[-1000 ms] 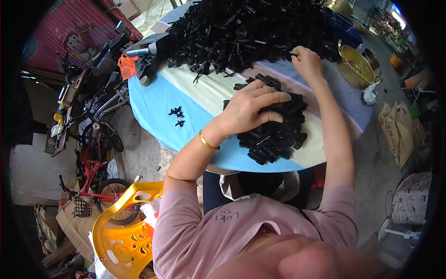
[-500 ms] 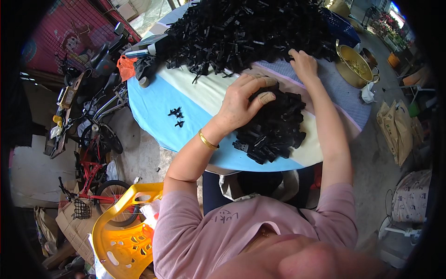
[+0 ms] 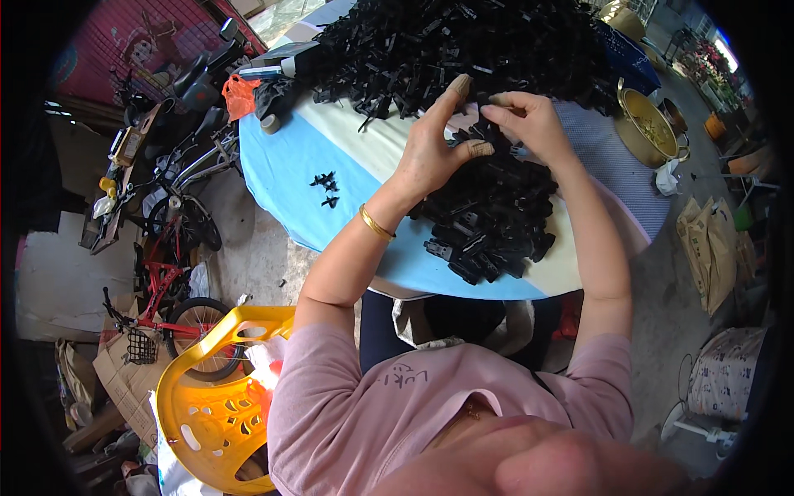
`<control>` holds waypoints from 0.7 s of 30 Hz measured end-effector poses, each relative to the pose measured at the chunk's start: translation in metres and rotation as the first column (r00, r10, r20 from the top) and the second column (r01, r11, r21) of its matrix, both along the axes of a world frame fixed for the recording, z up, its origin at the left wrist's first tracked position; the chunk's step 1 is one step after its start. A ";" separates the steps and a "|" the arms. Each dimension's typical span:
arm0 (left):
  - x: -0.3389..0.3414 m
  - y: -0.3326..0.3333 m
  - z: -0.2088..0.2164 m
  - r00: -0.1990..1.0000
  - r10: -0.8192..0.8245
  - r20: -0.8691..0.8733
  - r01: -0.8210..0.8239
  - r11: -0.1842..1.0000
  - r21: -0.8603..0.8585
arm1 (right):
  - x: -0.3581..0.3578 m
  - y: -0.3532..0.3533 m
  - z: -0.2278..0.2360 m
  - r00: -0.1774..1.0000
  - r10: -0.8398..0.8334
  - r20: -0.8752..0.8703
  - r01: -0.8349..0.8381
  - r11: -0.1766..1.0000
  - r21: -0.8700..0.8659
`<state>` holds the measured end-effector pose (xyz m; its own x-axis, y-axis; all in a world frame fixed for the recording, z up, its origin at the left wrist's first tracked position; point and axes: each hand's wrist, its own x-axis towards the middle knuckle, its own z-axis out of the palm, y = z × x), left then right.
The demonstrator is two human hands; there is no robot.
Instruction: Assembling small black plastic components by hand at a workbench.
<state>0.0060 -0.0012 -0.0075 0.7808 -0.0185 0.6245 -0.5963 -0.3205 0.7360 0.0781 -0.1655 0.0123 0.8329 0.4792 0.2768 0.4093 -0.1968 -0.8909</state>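
Observation:
A large heap of small black plastic pieces (image 3: 463, 45) covers the far side of a round table draped in a striped cloth (image 3: 318, 149). Nearer me lies a smaller pile of black plastic clips (image 3: 488, 227). My left hand (image 3: 438, 140), tape on its thumb and index fingertips and a gold bangle at the wrist, is over this pile's left far edge, thumb and index finger spread wide. Opposite it, my right hand (image 3: 533, 124) pinches a small black plastic piece (image 3: 485, 103) at its fingertips; the piece blends into the dark heap behind. Several loose black bits (image 3: 327, 186) lie to the left.
A brass-coloured pot (image 3: 645, 124) stands at the table's right edge, by a blue box (image 3: 628, 58). An orange plastic bag (image 3: 240, 97) and a tape roll (image 3: 270, 124) sit at the left edge. A yellow plastic chair (image 3: 198, 413) and bicycles (image 3: 198, 331) stand left.
My right hand has come left from the large heap's edge to meet my left hand. My left index finger has lifted away from the thumb. The view has shifted slightly.

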 end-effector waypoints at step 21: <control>-0.006 0.005 0.009 0.957 -0.226 -0.183 0.146 0.917 -0.371 | -0.038 0.003 0.014 0.977 0.204 0.062 -0.204 0.979 -0.006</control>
